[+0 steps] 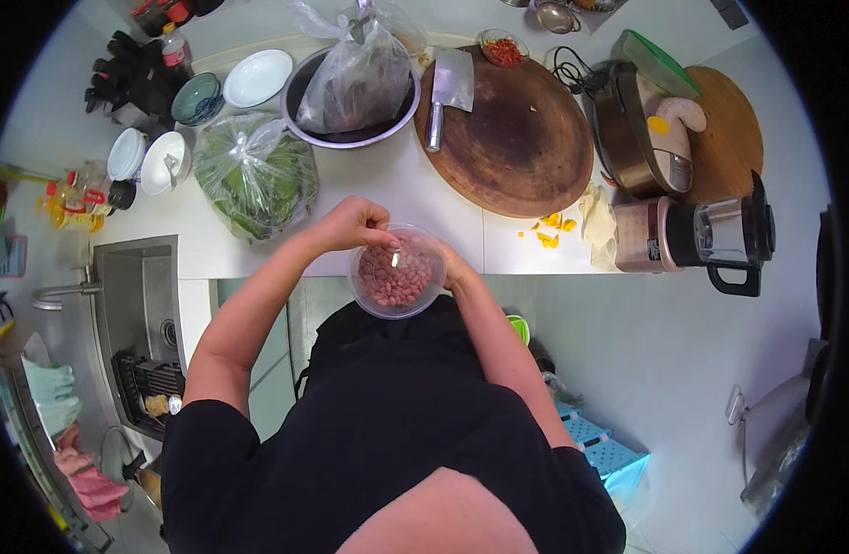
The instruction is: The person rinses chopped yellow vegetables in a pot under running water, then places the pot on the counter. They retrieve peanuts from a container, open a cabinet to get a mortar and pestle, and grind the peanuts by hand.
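A round clear plastic tub (435,294) of pinkish-red peanuts or beans (397,277) is held in front of my body, at the front edge of the white counter. My left hand (359,225) pinches at its far left rim, thumb and fingers together. Around the right side of the tub curls my right hand (455,266), its fingers partly hidden behind the wall. Glare lies over the tub's top; whether a clear lid covers it I cannot tell.
Beyond my left hand sits a plastic bag of green leaves (255,180). A metal basin (352,143) holds another bag. On the round wooden chopping board (514,152) lies a cleaver (453,79). Orange scraps (549,232) and a blender (722,232) are to the right, a sink (137,298) left.
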### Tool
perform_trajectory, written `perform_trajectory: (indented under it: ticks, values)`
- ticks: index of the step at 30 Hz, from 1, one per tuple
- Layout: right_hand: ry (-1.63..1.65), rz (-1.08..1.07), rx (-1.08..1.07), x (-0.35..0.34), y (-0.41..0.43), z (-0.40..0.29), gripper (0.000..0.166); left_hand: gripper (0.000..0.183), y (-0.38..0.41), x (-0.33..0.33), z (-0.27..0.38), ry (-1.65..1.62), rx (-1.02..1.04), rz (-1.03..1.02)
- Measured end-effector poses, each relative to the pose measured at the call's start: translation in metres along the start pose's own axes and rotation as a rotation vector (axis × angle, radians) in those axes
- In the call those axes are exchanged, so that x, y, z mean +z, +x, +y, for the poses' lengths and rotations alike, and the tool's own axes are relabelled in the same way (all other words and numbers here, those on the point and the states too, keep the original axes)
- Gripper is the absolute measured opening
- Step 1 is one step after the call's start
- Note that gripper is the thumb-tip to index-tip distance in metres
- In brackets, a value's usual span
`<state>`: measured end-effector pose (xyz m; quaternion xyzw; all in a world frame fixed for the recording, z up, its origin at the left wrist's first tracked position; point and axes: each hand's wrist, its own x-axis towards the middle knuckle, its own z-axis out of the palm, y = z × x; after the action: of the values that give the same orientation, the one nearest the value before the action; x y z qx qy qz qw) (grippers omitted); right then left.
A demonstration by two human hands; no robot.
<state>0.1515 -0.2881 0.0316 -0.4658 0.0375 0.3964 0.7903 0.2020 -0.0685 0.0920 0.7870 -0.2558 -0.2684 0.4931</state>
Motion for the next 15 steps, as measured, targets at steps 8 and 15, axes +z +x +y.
perform_trajectory:
  ticks: [8,15]
  values:
    - [0.015,-0.037,0.169,-0.03,0.046,-0.013,0.041,0.016,0.014,-0.039,-0.014,-0.098,0.008,-0.31]
    - [-0.05,-0.054,0.093,-0.032,0.071,-0.04,0.039,0.015,0.014,-0.063,-0.014,-0.202,-0.082,-0.319]
